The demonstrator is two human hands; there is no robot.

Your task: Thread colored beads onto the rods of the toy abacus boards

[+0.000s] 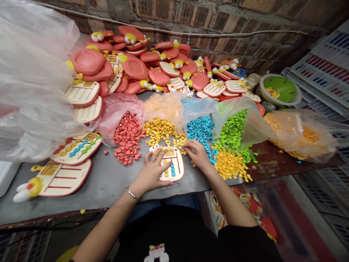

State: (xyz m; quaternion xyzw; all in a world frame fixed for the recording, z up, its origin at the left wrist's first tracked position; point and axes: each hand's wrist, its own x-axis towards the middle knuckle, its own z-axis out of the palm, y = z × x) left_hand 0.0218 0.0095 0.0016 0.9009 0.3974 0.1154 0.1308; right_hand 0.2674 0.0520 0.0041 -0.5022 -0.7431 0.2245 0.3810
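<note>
My left hand (152, 169) grips a cream toy board with a red rim (173, 163), its fingers lying across the board's left side. A short row of blue and yellow beads (169, 171) sits on that board. My right hand (197, 154) rests just to the right of the board, its fingertips together at the edge of a spill of yellow beads (180, 142). Whether those fingers pinch a bead is hidden. Heaps of red beads (127, 138), blue beads (200, 129) and green beads (233, 129) lie beyond my hands, spilling from plastic bags.
The grey table (109, 189) holds two bead-decorated boards (76, 151) at the left and a yellow bead pile (229, 165) at the right. Red toy parts (125, 62) are heaped against a brick wall (218, 36). Clear plastic sheeting (29, 83) bulges at the left; white crates (324, 69) stand at the right.
</note>
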